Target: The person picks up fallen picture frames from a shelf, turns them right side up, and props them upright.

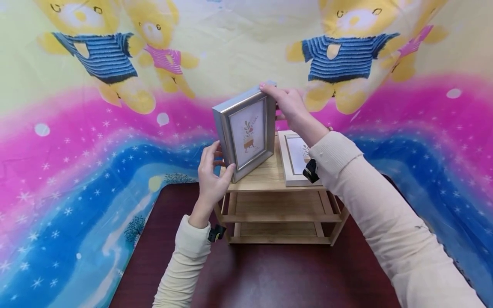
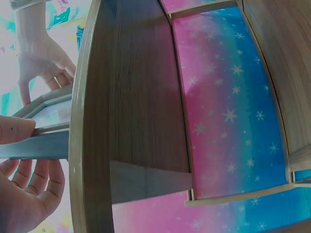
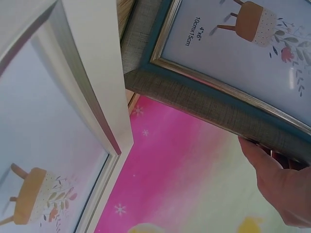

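Note:
A silver-grey picture frame [image 1: 246,132] with a potted-plant print stands tilted over the left part of a wooden shelf rack's top [image 1: 258,182]. My left hand [image 1: 212,173] grips its lower left side, thumb on the front and fingers behind, as the left wrist view also shows on the frame's edge [image 2: 39,145]. At the upper right corner, my right hand [image 1: 290,107] holds the frame with the thumb on top. In the right wrist view this hand [image 3: 282,184] is on the frame's edge. A white picture frame [image 1: 289,164] lies face up beside it, partly hidden by my right forearm.
Below the top, the rack has two lower slatted tiers [image 1: 281,205]. It stands on a dark red-brown table [image 1: 277,273]. Behind hangs a cloth backdrop [image 1: 239,51] printed with teddy bears and snowflakes.

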Motion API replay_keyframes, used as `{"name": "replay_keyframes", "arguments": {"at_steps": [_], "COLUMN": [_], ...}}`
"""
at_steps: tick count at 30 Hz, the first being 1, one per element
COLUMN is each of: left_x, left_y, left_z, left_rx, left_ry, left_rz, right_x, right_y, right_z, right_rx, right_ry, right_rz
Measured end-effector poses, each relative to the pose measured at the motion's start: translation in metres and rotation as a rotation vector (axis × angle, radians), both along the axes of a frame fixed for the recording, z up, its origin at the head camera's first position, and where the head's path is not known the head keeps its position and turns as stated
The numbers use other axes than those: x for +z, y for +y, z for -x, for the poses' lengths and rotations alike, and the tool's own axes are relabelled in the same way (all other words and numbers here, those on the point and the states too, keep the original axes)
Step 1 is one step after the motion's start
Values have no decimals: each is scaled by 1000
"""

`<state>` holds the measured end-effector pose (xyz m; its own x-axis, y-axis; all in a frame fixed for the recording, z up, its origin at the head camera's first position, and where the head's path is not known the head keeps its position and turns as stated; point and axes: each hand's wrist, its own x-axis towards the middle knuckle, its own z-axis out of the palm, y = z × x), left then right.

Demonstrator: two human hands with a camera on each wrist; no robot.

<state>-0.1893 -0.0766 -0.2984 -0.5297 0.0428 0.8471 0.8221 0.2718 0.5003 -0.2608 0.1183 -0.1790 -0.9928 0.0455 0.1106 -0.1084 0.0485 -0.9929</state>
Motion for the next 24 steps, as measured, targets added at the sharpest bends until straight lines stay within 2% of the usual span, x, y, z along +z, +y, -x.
{"name": "replay_keyframes", "arguments": {"at_steps": [3, 5, 15, 24], "left_x": [-10, -13, -14, -16], "left_y": [0, 1, 9, 16], "left_z": [10, 12, 13, 11], "left_rx": [12, 14, 33, 47], "left_ry": [15, 23, 65, 52], "left_rz": [-2, -5, -42, -61], "right_x": [0, 0, -2, -3], "right_y": [0, 0, -1, -2], "right_z": [3, 5, 14, 20], "right_rx": [10, 22, 87, 116], "right_ry": [-5, -7, -13, -17], "right_rz": [20, 25, 31, 70]}}
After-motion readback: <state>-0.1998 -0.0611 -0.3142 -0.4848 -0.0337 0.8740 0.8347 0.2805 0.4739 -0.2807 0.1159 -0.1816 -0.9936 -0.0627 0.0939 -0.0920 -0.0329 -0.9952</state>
